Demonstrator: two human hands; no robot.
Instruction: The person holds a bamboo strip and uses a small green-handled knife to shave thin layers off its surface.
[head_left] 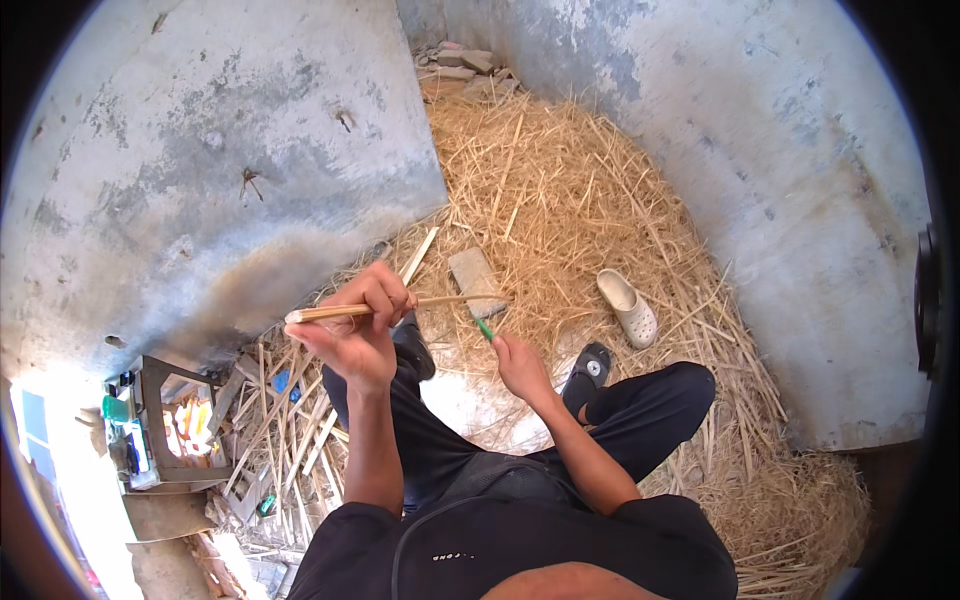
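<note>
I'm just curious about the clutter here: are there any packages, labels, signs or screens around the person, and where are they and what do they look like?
Green and white packet or container: far left, by the metal frame; print too small to make out.
Small white mark: on the person's black top, lower centre; a short pale strip.
No signs or screens show.

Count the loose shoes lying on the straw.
1: a white clog lies on the straw by the right wall. A dark shoe is on the person's foot; straw may hide others.

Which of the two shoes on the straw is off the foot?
The pale clog, lying empty on the straw right of the hands; the dark sandal is worn on the person's foot.
</note>
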